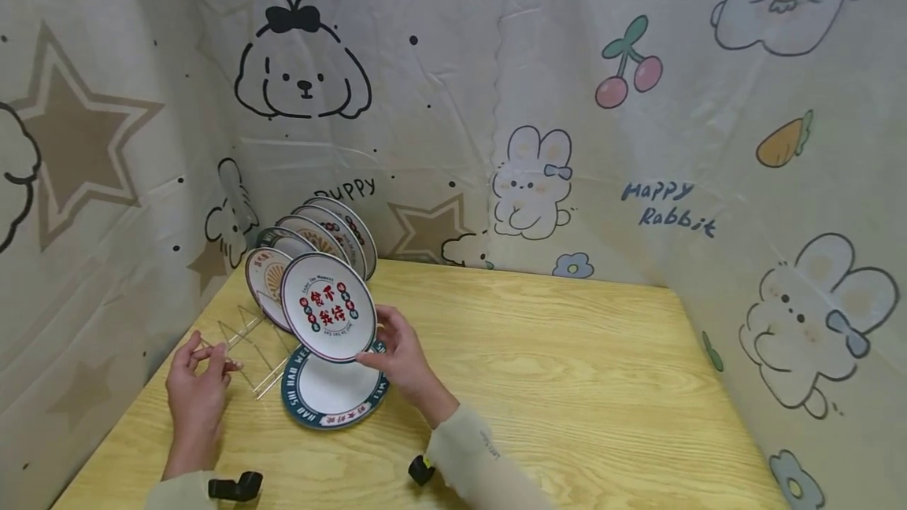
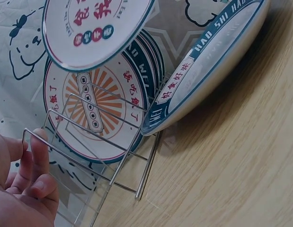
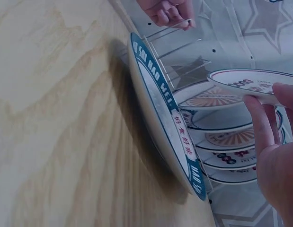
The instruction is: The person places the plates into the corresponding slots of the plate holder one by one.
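Observation:
A white plate with red and teal lettering (image 1: 329, 307) is held up by my right hand (image 1: 405, 354), thumb on its face and fingers behind the rim. My left hand (image 1: 198, 388) pinches the near end of a wire dish rack (image 2: 132, 175). Several plates stand on edge in the rack's far part; the front one, with an orange sunburst (image 2: 96, 111), shows in the left wrist view. A teal-rimmed plate (image 1: 336, 398) lies beside the rack, tilted against its edge in the wrist views. The held plate hides part of the row.
A wood-grain table (image 1: 538, 384) carries everything. Printed cloth (image 1: 439, 101) hangs behind and along both sides, close to the rack's far end and left side. Each wrist bears a black camera mount (image 1: 237, 486).

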The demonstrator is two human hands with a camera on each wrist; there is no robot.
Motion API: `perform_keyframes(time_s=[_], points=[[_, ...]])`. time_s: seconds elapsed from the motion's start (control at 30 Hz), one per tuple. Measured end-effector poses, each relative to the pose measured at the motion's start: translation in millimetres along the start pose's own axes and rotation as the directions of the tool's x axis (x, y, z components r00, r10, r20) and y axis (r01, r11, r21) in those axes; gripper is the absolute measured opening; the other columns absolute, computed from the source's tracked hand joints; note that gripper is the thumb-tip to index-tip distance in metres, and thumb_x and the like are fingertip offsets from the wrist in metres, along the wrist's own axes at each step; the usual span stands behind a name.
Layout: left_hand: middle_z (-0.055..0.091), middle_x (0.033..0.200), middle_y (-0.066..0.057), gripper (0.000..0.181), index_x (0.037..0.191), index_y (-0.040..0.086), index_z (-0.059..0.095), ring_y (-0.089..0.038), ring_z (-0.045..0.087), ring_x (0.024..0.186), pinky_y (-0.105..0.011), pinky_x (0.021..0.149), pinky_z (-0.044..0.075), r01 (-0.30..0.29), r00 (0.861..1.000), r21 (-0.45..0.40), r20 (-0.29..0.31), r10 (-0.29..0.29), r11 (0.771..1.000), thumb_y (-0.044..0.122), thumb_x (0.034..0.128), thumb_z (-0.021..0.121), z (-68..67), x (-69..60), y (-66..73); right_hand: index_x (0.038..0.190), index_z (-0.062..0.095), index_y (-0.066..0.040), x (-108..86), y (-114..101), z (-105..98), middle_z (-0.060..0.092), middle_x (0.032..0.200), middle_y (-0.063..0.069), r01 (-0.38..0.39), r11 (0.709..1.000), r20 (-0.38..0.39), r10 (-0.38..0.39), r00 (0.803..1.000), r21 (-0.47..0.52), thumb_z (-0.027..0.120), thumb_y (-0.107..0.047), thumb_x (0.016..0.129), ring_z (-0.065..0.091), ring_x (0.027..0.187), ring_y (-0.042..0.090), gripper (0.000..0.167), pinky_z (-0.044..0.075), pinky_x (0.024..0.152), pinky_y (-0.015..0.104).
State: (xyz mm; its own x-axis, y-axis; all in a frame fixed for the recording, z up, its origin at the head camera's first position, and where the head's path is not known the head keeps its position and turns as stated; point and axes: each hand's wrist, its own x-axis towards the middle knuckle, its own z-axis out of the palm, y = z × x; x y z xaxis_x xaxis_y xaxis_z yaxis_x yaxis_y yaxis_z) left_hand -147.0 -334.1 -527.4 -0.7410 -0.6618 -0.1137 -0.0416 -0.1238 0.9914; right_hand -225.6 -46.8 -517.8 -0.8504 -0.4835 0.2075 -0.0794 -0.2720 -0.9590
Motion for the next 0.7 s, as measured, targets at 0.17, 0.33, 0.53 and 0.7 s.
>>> perform_keyframes(time_s=[0.17, 0.33, 0.53, 0.7], points=[[0.052, 0.107, 0.005, 0.064, 0.163, 0.016, 0.032, 0.004, 0.065, 0.068, -0.012, 0.064, 0.049, 0.002, 1.000, -0.018, 0.001, -0.002, 1.000, 0.024, 0.1058, 0.059, 0.5, -1.4, 0.2, 0.145, 0.054, -0.021, 5.1, 8, 9, 0.054, 0.147, 0.002, 0.001, 0.999, -0.025, -0.002, 1.000, -0.047, 0.072, 0.017, 0.087, 0.059, 0.128, 0.021, 0.072, 0.059, 0.094, 0.030], [0.052, 0.107, 0.005, 0.064, 0.163, 0.016, 0.032, 0.004, 0.065, 0.068, -0.011, 0.063, 0.048, 0.004, 1.000, -0.015, -0.006, -0.004, 1.000, 0.026, 0.1056, 0.060, 0.2, -1.4, 0.3, 0.144, 0.055, -0.027, 11.4, 12, 16, 0.055, 0.146, -0.003, -0.009, 0.996, -0.041, 0.006, 0.999, -0.090, 0.073, 0.016, 0.087, 0.060, 0.125, 0.017, 0.074, 0.058, 0.098, 0.035], [0.053, 0.107, 0.006, 0.065, 0.163, 0.015, 0.030, 0.004, 0.065, 0.068, -0.011, 0.064, 0.048, -0.002, 1.000, 0.003, -0.009, 0.002, 1.000, 0.026, 0.1059, 0.059, -0.7, -1.4, 0.4, 0.142, 0.056, -0.025, 18.4, 15, 25, 0.057, 0.145, -0.003, -0.014, 0.996, -0.048, 0.010, 0.999, -0.084, 0.072, 0.018, 0.086, 0.062, 0.121, 0.015, 0.072, 0.059, 0.093, 0.032], [0.053, 0.106, 0.006, 0.065, 0.163, 0.014, 0.030, 0.004, 0.065, 0.068, -0.011, 0.063, 0.048, -0.017, 1.000, 0.012, -0.013, 0.017, 1.000, 0.026, 0.1060, 0.059, -0.2, -1.4, 0.1, 0.140, 0.058, -0.026, 22.3, 18, 32, 0.059, 0.142, -0.005, -0.018, 0.996, -0.053, 0.014, 0.999, -0.083, 0.071, 0.020, 0.085, 0.063, 0.118, 0.013, 0.074, 0.060, 0.091, 0.031]])
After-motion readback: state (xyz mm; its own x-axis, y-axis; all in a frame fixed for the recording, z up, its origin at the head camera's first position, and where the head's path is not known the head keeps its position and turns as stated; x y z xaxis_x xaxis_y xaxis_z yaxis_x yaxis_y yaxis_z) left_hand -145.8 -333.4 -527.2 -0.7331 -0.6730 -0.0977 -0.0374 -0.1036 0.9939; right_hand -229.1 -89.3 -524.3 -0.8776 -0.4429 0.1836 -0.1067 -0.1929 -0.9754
